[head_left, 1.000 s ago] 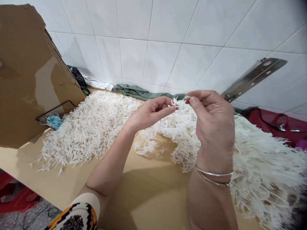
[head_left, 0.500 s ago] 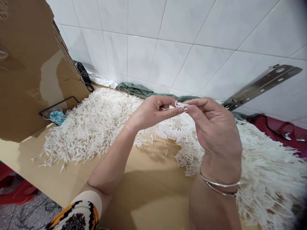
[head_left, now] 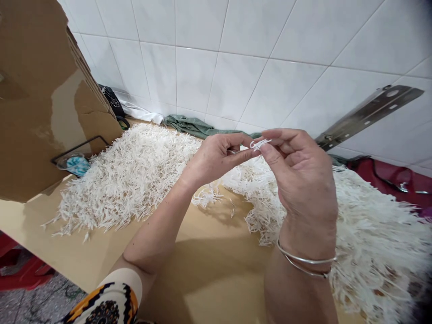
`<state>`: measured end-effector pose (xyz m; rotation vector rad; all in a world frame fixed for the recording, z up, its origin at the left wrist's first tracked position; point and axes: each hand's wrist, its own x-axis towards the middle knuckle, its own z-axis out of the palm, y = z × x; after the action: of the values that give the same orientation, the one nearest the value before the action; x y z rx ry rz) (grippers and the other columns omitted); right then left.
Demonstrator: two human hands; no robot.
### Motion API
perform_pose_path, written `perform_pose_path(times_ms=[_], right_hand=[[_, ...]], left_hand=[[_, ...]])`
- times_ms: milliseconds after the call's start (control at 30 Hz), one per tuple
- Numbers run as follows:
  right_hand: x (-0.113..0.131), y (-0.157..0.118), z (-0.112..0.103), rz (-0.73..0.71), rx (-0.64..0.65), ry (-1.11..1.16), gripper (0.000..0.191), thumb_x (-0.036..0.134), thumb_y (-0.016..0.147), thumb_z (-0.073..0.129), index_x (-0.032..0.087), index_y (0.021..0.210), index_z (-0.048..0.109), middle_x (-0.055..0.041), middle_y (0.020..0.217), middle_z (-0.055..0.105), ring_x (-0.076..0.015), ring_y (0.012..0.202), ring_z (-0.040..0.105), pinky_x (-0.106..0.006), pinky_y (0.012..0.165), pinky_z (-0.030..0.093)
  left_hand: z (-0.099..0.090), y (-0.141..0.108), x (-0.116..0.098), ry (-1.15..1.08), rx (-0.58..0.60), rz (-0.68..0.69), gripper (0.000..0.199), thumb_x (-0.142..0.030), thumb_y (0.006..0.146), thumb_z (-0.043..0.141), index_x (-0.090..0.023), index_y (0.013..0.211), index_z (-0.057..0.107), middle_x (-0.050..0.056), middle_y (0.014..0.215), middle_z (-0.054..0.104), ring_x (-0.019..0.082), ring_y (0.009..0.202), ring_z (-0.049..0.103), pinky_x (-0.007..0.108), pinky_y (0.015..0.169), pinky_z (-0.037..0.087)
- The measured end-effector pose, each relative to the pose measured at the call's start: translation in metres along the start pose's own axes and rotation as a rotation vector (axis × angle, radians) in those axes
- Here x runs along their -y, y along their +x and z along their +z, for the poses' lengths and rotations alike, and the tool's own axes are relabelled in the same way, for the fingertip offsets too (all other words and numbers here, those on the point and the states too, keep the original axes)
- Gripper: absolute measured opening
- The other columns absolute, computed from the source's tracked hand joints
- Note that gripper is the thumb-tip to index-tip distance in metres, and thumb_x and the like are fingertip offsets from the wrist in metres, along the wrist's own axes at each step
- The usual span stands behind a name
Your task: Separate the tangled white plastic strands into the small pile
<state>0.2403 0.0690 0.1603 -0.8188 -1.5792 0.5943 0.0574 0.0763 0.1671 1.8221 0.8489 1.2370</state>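
Observation:
A small white branched piece [head_left: 259,144], thin and stringy, is held between both hands above the table. My left hand [head_left: 216,157] pinches its left end between thumb and fingers. At its right end, the thumb and forefinger of my right hand [head_left: 297,166] are closed on it. The exact shape is partly hidden by the fingertips. Behind and left of my hands lies a wide heap of similar white pieces [head_left: 124,175]. To the right is another heap of longer, looser white strands [head_left: 374,243]. A few small bits [head_left: 232,207] lie between them.
An open cardboard box [head_left: 30,112] stands at the left, with a wire frame and blue-white roll beside it. Green cloth [head_left: 195,126] runs along the tiled wall. A metal bracket [head_left: 367,117] slants at the right, above a red bag [head_left: 391,180]. Red stools stand below left.
My right fingers have shifted and lifted slightly, showing more of the white piece. The left hand keeps its pinch. The whole view has moved a little.

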Motion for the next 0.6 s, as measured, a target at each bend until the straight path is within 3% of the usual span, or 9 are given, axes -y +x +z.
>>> perform_pose_path(times_ms=[233,467,600], right_hand=[[0.009,-0.001,-0.012,-0.018,0.072,-0.260,0.004,0.030,0.093,0.078,0.028,0.097,0.076,-0.0015,0.104,0.080,-0.0230,0.105,0.074,-0.048,0.107,0.056],[0.010,0.001,-0.010,-0.013,-0.061,-0.257,0.009,0.024,0.091,0.076,0.027,0.085,0.070,-0.0002,0.094,0.080,-0.0224,0.096,0.076,-0.048,0.101,0.058],[-0.008,0.001,0.004,-0.002,-0.165,-0.186,0.012,0.024,0.090,0.076,0.028,0.084,0.067,0.0002,0.090,0.078,-0.0210,0.091,0.073,-0.042,0.089,0.059]], left_hand=[[0.002,-0.004,-0.006,0.191,-0.009,-0.076,0.036,-0.052,0.095,0.073,-0.018,0.083,0.072,-0.005,0.064,0.038,0.009,0.062,0.029,0.028,0.059,0.021],[0.009,-0.004,-0.008,0.214,0.004,-0.017,0.035,-0.051,0.100,0.067,-0.020,0.085,0.068,-0.006,0.064,0.036,0.009,0.060,0.029,0.027,0.058,0.023],[0.011,-0.002,-0.004,0.332,-0.042,0.088,0.031,-0.039,0.104,0.062,-0.019,0.080,0.062,-0.005,0.064,0.042,0.009,0.061,0.034,0.028,0.061,0.028]])
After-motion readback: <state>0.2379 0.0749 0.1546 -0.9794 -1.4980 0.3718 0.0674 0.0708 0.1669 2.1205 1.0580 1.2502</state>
